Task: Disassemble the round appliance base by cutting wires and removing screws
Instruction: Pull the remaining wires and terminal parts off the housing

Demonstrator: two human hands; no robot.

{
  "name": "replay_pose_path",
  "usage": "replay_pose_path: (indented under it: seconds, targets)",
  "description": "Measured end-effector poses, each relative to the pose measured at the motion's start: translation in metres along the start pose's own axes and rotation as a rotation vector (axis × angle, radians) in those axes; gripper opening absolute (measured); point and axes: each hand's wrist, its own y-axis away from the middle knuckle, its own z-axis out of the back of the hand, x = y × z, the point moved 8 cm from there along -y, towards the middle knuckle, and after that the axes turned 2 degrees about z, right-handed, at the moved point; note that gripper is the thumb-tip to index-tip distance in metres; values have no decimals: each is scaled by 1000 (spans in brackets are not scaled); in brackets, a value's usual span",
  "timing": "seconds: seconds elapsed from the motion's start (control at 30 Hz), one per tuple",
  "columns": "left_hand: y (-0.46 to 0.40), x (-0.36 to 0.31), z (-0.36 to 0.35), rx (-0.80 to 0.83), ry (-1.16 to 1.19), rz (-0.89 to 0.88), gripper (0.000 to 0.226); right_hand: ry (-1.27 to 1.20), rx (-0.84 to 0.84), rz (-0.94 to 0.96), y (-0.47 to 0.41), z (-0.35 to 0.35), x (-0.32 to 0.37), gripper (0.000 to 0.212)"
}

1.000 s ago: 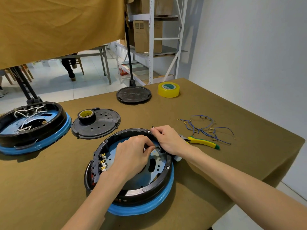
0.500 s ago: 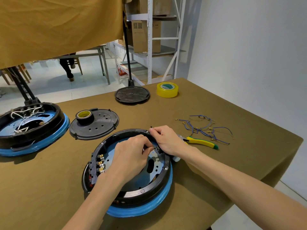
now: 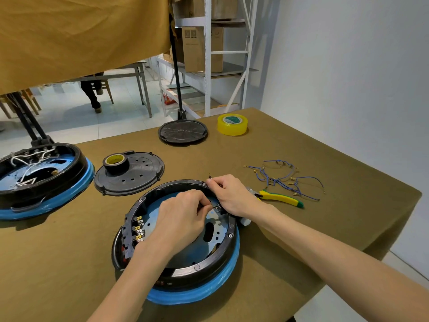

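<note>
Two hands were down in the round appliance base [image 3: 185, 263] when I checked the feed, the base sitting near the front middle of the desk [image 3: 58, 263]. My left hand [image 3: 183, 217] had its fingers curled around some small part inside the ring, though I couldn't make out what it was. My right hand [image 3: 232, 196] was at the far right rim, its grip pinching a thin dark rod that poked out past the fingertips, probably a small screwdriver or a wire end; too small to call.

Handling-wise, I judged the base as rigid and fairly hefty: hard black plastic ring, metal plate inside, blue film round the outside that looked slick. So I'd have held it by the black rim, not the film. The little brass terminals [image 3: 139, 228] on its left side looked bendy, best avoided.

Room was tight on the right: the yellow-handled cutters [image 3: 278, 198] lay just beside my right wrist, with the cut blue wires [image 3: 278, 180] behind them, and the desk edge wasn't far off. On the left there was a bare stretch before the second base [image 3: 41, 182] and the black cover plate [image 3: 134, 175].
</note>
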Motion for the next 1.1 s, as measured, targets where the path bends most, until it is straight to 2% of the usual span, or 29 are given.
replay_pose_path:
  seconds: [0.3,1.1]
  targets:
    - [0,-4,1,-30,-33,-69,7,11,12,0,1,0,1,54]
    - [1,-5,1,-47,-66,-59,6,53,22,7,3,2,8,49]
